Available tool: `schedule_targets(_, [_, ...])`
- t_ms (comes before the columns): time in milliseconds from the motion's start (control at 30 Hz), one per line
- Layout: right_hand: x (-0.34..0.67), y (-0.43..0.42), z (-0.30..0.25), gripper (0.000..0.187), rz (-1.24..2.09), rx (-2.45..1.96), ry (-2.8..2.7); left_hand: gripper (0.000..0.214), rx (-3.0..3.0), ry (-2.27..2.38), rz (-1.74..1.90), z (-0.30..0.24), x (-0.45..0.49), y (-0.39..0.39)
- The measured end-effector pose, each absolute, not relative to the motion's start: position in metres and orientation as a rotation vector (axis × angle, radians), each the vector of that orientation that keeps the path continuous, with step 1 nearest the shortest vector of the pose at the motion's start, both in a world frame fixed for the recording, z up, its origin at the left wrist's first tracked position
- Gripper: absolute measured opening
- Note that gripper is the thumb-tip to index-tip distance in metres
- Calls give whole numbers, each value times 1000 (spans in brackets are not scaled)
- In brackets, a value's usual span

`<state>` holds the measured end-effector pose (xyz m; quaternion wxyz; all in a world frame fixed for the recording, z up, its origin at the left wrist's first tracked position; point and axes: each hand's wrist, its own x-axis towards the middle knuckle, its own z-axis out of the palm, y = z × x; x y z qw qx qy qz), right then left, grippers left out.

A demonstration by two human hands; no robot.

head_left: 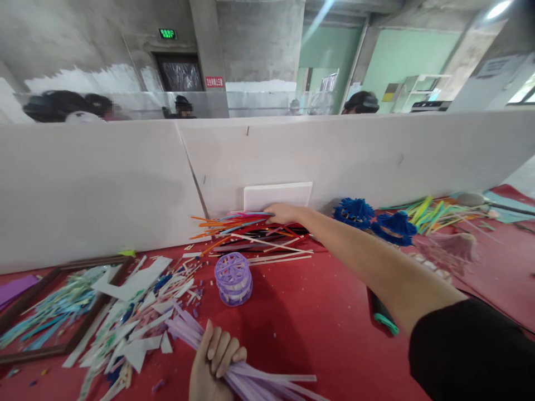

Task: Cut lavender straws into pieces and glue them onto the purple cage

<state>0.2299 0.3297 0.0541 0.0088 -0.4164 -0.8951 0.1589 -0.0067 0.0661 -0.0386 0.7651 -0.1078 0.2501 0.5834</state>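
In front of me my left hand (217,356) is closed round a bundle of long lilac paper strips (267,379), which stick out at both ends of the fist. My right hand (286,214) reaches far forward to a heap of orange, red and blue paper strips (225,223) by the white partition. Its fingers are curled over the strips and seem to grip some; the fingertips are partly hidden. Between the hands a round lilac openwork piece with tiers (233,278) stands on the red table (317,312). White strips (276,245) lie crossed below my right hand.
Paper scraps (142,317) litter the left side beside a brown frame (71,345) with blue-green strips inside. Blue fringed pieces (393,227), pink pieces (451,250) and a dark tool with a green end (382,317) lie right. A white partition (355,156) closes off the back; people's heads show beyond.
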Motion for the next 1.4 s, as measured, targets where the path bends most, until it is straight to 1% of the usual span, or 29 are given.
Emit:
schedule_targets(267, [238, 343, 54, 30, 581, -1392, -2718, 46, -244, 543, 1280, -40, -8, 68])
schedule_targets(700, [237, 344, 64, 30, 498, -1391, -2728, 43, -266, 514, 1282, -40, -8, 68])
schedule_targets(833, [235, 331, 52, 31, 465, -1343, -2744, 43, -256, 509, 1280, -40, -8, 66])
schedule_targets(1100, [223, 303, 14, 32, 222, -1354, -2721, 44, -231, 523, 1290, -39, -7, 66])
schedule_targets(1200, [222, 298, 4, 31, 186, -1339, -2728, 47, -239, 528, 1303, -38, -7, 67])
schedule_targets(1300, [221, 293, 0, 30, 190, -1307, -2739, 49, -248, 526, 1315, -37, -8, 67])
schedule_targets(1400, [225, 283, 6, 30, 166, -1315, -2666, 51, -253, 514, 1320, -36, -8, 67])
